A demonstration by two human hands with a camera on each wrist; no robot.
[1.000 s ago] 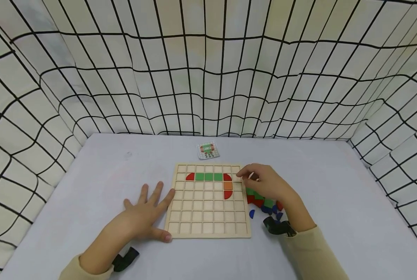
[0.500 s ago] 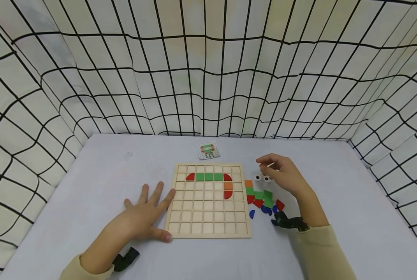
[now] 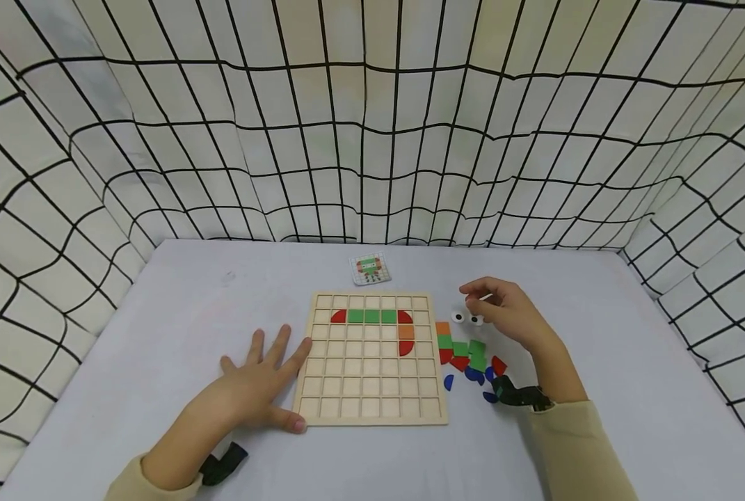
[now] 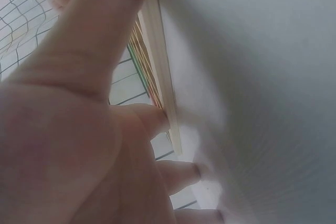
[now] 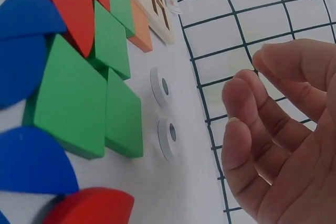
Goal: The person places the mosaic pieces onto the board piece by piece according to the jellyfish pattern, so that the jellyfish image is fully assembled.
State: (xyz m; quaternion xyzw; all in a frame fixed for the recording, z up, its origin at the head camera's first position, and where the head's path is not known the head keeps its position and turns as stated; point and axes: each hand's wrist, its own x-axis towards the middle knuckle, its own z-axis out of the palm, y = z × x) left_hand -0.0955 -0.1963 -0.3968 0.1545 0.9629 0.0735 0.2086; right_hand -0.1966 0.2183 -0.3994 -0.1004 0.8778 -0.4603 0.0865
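A wooden grid board (image 3: 372, 421) lies flat on the table. Three green squares (image 3: 372, 316) form a row in it, with a red quarter-round piece (image 3: 339, 316) at each end. Under the right end sit an orange square (image 3: 406, 332) and another red quarter-round piece (image 3: 405, 347). My left hand (image 3: 253, 390) rests spread, its thumb and index finger against the board's left edge. Right of the board, my right hand (image 3: 506, 309) hovers with loosely bent fingers (image 5: 239, 145) and nothing visible between them. Two white eye discs (image 5: 168, 139) lie near it.
Loose green blocks (image 5: 73, 103), red pieces (image 3: 499, 366), an orange block (image 3: 443, 328) and blue half-rounds (image 3: 449, 382) lie right of the board. Behind it sits a pattern card (image 3: 370, 269). Black-lined white netting (image 3: 372, 167) surrounds the table's back and sides.
My right hand has moved from the board's right edge outward to the right, uncovering the eye discs and orange block, then stays nearly still. My left hand holds its place.
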